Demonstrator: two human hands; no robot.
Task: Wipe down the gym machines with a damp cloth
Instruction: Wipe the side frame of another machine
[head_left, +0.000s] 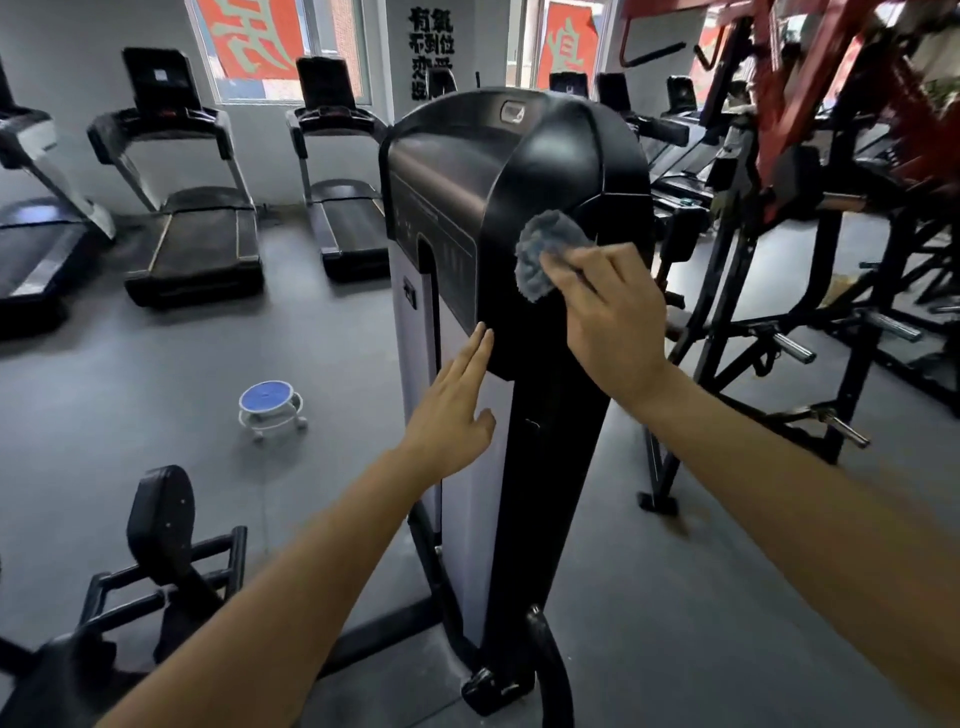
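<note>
- Grey-blue and bunched up, the cloth (549, 253) is sitting against the rounded black cover (540, 166) of the gym machine (550, 447), a little right of the frame's centre.
- I am gripping the cloth with my right hand (610, 325): the fingers are bending over its lower right part and pressing it onto the cover. Most of the wad is sticking out past my fingertips toward the upper left. My thumb is hiding under the hand, so I cannot tell how it is lying.
- I am holding my left hand (451, 410) flat and empty below the cloth, fingers straight and close together. Their tips are reaching the lower left edge of the black cover, and the palm is hovering over the pale side panel (415, 332). Whether the palm is touching the panel I cannot tell.
- Both my forearms are coming in bare from the bottom of the frame.
- Black treadmills (192, 234) are standing in a row along the wall in the upper left, under windows.
- A small round stool (270, 402) with a blue top is standing on the grey floor (130, 395), left of the machine.
- A red-framed rack (810, 83) is filling the upper right, blurred.
- A black padded roller (161, 514) is showing in the lower left.
</note>
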